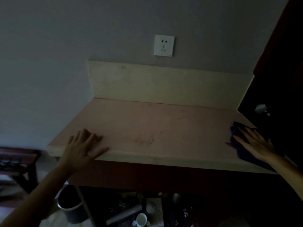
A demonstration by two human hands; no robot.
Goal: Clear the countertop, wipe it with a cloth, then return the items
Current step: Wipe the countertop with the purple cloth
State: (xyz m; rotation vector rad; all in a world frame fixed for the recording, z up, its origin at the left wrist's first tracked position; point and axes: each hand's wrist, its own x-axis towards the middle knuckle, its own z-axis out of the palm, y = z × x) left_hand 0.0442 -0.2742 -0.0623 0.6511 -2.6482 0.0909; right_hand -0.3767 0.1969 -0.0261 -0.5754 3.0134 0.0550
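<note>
Step in hand: wiping — judged from the bare surface and the cloth already under a hand.
Right hand: lies flat on the dark purple cloth at the right end of the surface, fingers straight and spread, pressing down rather than pinching.
Left hand: palm down near the front-left corner, fingers spread, thumb along the front edge; holds nothing, looks like a brace.
Cloth: bunched, partly hidden by the hand, close to the right edge and beside the dark cabinet side.
Residue: faint reddish specks front of centre — the light is dim, so extent is uncertain.
Technique: keep the palm flat, sweep leftward in overlapping passes, go twice over the speckled patch, and lift the bracing hand before the cloth reaches it.
Edges: raised backsplash closes the rear; cabinet side closes the right; left and front edges are open drops.
Room: the whole span between the hands is free for the stroke.
Items: a white cup and other things sit on the floor below, next to a dark bin — return not yet begun.
</note>
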